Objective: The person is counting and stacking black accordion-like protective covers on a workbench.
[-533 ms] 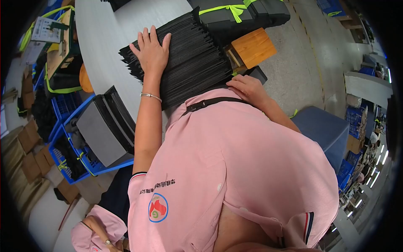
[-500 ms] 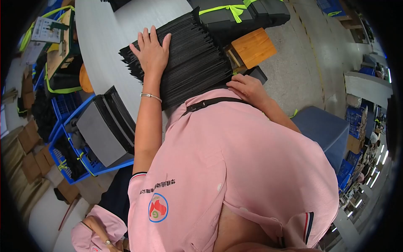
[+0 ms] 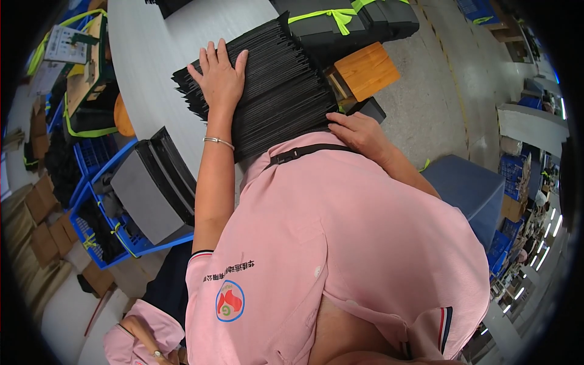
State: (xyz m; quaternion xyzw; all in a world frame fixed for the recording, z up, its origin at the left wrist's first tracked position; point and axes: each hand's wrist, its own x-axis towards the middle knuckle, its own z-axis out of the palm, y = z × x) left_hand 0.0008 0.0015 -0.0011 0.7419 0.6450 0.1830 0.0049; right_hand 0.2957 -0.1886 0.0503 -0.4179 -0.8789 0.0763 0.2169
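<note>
A thick row of thin black sheets (image 3: 277, 85), packed edge to edge, lies on the pale grey table (image 3: 146, 73) right against my body. My left hand (image 3: 220, 76) rests flat on the left part of the row with its fingers spread. At the near right end of the row is my right hand (image 3: 359, 131). Its fingers are partly bent and the tips reach the sheets' edges; whether they grip a sheet is too small to make out.
Black bundles tied with lime-green bands (image 3: 340, 24) lie beyond the row. A wooden stool (image 3: 367, 71) stands to the right, near a blue-grey box (image 3: 465, 182). Left are blue crates (image 3: 91, 243) and a stack of grey-black panels (image 3: 149, 191). Another person (image 3: 146, 328) is at lower left.
My right hand has shifted slightly down and its fingertips have come to the near right edge of the black sheets. The left hand stays in place.
</note>
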